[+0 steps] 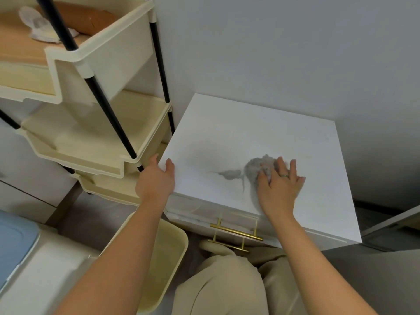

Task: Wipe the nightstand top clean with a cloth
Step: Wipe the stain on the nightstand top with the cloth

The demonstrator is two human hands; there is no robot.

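On my right hand (280, 187) the fingers (293, 167) are spread and pressed flat on a grey cloth (259, 165), which is bunched under the palm near the front middle of the nightstand top (261, 133). My left hand (156, 178) grips the front left corner, thumb on the surface and the other fingers curled over the side edge.

Just left of the cloth I see a grey patch (229, 174) with thin lines; it may be a wet smear or only a marble vein, I cannot tell from this view. If it is wet, a bunched cloth could spread it rather than lift it.

The cloth covers little area, so the back corners can easily be missed. The nightstand stands close beside a cream trolley (97, 133), and a hard push could slide it if the left hand loosens.
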